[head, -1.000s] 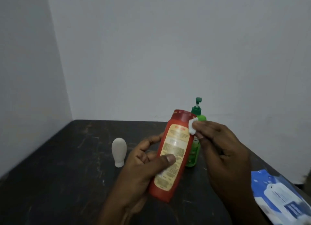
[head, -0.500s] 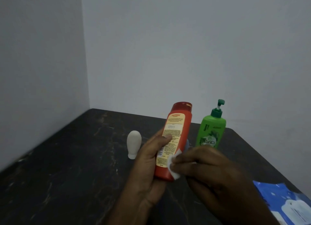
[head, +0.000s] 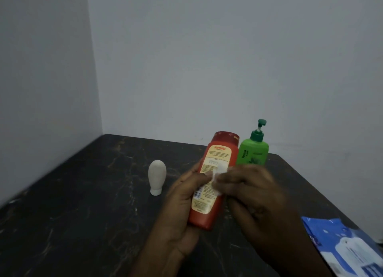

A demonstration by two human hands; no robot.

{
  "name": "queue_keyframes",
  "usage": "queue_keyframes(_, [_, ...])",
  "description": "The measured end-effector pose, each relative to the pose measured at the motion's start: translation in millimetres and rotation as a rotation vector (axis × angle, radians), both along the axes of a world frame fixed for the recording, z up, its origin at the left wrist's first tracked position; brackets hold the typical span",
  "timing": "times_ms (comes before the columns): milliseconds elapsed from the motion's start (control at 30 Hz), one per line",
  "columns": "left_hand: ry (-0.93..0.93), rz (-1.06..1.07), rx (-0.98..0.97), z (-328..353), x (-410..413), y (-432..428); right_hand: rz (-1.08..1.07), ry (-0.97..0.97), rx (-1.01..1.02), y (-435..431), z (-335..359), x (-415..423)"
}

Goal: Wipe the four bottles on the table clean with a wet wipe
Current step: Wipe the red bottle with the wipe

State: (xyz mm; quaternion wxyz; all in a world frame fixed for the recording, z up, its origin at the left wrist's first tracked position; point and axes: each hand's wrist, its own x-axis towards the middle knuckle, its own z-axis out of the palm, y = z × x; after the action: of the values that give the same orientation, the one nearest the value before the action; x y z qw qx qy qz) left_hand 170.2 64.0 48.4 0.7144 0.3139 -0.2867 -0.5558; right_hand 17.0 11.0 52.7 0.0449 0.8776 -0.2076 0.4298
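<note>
Glossy red bottle [head: 209, 185] in left hand [head: 182, 210], crumpled wet wipe [head: 218, 174] in right hand [head: 255, 196]

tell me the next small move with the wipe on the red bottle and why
Probably draw the wet wipe down the label toward the base. The right hand presses it mid-label on the red bottle, which the left hand holds tilted; the lower half lies bare below the wipe.

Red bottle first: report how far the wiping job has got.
In hand: left hand holds the red bottle while right hand rubs the wet wipe on its label. Nothing looks finished. Left: green pump bottle, white bottle; a fourth isn't visible.
</note>
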Motion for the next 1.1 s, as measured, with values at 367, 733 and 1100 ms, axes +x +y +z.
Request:
queue_keyframes(367, [-0.057, -0.12, 0.011, -2.3, -6.7, -0.2, -0.23, -0.152, -0.041, -20.4, -4.4, -13.9])
queue_keyframes(733, [0.071, -0.161, -0.006, -6.9, -8.7, -2.4, -0.039, -0.018, 0.049, -16.8, -7.4, -16.1])
queue_keyframes(1100, [-0.046, -0.17, -0.014, -15.4, -13.7, -9.1, -0.115, -0.047, 0.14, -11.3, -5.6, -15.6])
